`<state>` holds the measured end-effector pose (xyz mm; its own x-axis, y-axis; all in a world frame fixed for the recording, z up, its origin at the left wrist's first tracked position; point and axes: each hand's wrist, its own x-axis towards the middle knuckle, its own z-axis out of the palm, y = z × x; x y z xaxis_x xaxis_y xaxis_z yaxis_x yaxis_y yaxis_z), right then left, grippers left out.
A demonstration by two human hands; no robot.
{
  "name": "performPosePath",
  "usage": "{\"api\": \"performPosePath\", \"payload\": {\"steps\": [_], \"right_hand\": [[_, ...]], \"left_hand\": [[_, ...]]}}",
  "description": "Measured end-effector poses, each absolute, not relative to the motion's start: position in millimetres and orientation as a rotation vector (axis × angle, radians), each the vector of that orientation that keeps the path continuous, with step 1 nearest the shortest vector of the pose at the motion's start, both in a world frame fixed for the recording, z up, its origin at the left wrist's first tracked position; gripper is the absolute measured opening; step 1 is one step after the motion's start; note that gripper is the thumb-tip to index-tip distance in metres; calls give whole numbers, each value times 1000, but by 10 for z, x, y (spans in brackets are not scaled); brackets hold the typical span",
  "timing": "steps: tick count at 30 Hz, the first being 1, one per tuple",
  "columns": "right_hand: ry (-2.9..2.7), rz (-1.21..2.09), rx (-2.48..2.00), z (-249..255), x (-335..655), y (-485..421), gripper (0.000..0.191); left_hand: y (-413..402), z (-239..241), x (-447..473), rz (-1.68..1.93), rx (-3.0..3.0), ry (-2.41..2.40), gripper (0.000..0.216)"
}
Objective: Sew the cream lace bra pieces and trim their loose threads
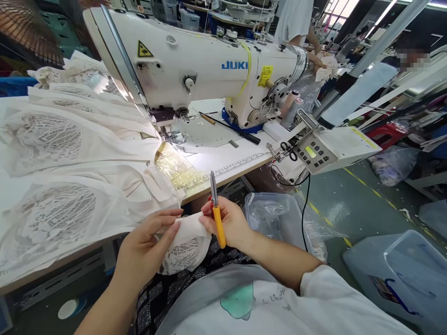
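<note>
The shirt (268, 307) sits at six o'clock below the cloth (186, 253), whose upper edge runs nine-to-three between the pinching fingers of left hand (146, 246) and right hand (233, 224), the latter also holding scissors (218, 218) pointing to twelve.

- White light is glowing beneath the white metal sewing machine (206, 79).
- Crinkled yellow plastic film (174, 165) is glinting.
- Bright window panes (338, 14) are washing out, upper right.
- Shadow is pooling under the white tabletop (216, 160).
- Orange-handled metal scissors (219, 228) are reading crisp.
- Wide lens is bending edges; background is softening.
</note>
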<state>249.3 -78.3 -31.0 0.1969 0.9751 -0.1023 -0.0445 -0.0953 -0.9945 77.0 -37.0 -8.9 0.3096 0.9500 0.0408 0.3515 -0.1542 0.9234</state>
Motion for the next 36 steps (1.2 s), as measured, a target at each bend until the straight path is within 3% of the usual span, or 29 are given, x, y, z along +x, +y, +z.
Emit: {"api": "performPosePath", "payload": {"steps": [8, 12, 15, 18, 23, 30, 36], "right_hand": [[-1125, 1134, -1254, -297, 2247, -546, 27], [-1154, 1130, -1221, -210, 2167, -496, 22], [-1179, 1100, -1231, -158, 2135, -479, 20], [-1206, 1077, -1208, -143, 2116, -475, 16], [-1253, 1036, -1142, -167, 2151, -486, 12], [-1349, 1002, -1269, -186, 2266, -440, 12], [-1748, 719, -1551, -161, 2335, -319, 20]], "left_hand": [[-51, -78, 383, 682, 2171, 1378, 37], [252, 67, -31, 334, 2586, 1594, 47], [390, 214, -283, 140, 2558, 1885, 46], [291, 283, -277, 353, 2325, 2085, 45], [-71, 68, 108, 621, 2098, 1289, 49], [35, 2, 259, 846, 2186, 1192, 25], [359, -89, 317, 625, 2765, 1066, 32]]}}
